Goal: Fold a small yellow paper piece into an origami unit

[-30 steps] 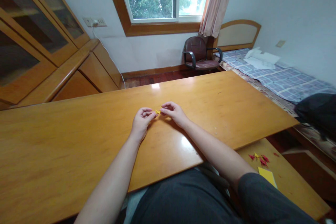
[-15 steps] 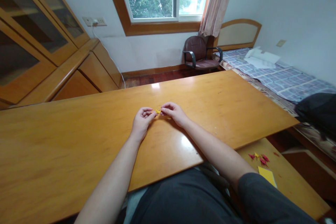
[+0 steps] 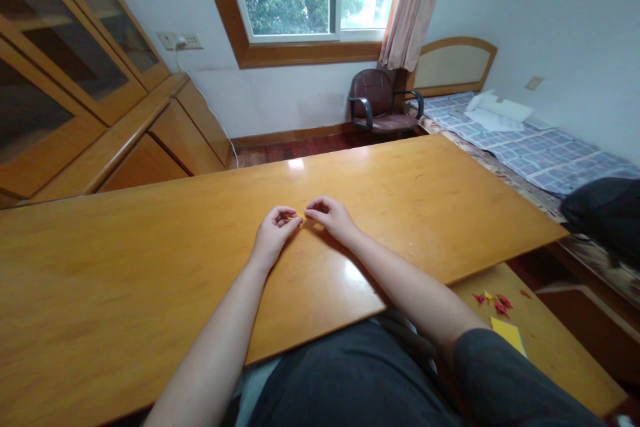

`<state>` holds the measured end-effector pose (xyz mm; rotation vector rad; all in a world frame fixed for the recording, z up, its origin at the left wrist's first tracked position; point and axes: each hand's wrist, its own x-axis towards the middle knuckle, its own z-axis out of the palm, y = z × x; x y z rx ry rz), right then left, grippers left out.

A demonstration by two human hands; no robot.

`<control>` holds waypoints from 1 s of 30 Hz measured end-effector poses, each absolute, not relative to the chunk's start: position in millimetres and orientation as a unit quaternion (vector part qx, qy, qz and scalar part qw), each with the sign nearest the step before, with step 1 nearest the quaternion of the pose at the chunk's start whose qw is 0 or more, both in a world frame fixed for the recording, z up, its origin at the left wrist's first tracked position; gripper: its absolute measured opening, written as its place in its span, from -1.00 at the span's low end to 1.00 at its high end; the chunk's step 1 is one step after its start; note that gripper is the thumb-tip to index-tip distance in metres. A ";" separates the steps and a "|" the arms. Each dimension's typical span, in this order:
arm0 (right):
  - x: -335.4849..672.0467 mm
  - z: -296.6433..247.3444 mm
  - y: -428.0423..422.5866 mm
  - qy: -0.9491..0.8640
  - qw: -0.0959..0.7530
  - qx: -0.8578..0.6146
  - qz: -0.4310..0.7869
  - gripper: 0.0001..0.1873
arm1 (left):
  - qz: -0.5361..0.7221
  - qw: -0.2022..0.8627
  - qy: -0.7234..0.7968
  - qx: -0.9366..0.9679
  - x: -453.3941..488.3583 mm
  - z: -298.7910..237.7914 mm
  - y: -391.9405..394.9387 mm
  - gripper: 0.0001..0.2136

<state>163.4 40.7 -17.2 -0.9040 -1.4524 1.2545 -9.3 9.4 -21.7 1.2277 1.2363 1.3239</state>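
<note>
Over the middle of the wooden table [image 3: 150, 267], my left hand [image 3: 273, 235] pinches a small folded yellow paper [image 3: 300, 216] between thumb and fingers. At its right end, the thumb and fingertips of my right hand [image 3: 333, 217] are closed on its tip. Much of the paper is covered by my fingers, so its folded shape is hard to make out.
Right of me, a lower wooden surface [image 3: 555, 340] bears several red folded paper figures [image 3: 501, 307], a yellow one [image 3: 489, 295] and a stack of yellow paper [image 3: 507, 335]. A chair [image 3: 375, 103], a bed [image 3: 565, 147] and a cabinet [image 3: 135, 140] stand beyond the table.
The folded yellow paper has turned and shows less between my fingers; its spread points are no longer visible. Both hands have shifted only slightly.
</note>
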 end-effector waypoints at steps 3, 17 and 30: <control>163.7 -17.6 40.9 -0.635 0.478 -0.377 0.475 -0.82 | 0.528 0.452 0.502 0.515 -9.2 -21.4 9.5 -0.66; 163.7 -16.0 37.0 -0.648 0.486 -0.358 0.464 -0.81 | 0.520 0.456 0.504 0.518 -8.4 -9.7 5.1 -0.59; 162.6 -19.9 39.8 -0.651 0.480 -0.364 0.462 -0.78 | 0.512 0.457 0.515 0.514 -9.5 -11.5 5.5 -0.57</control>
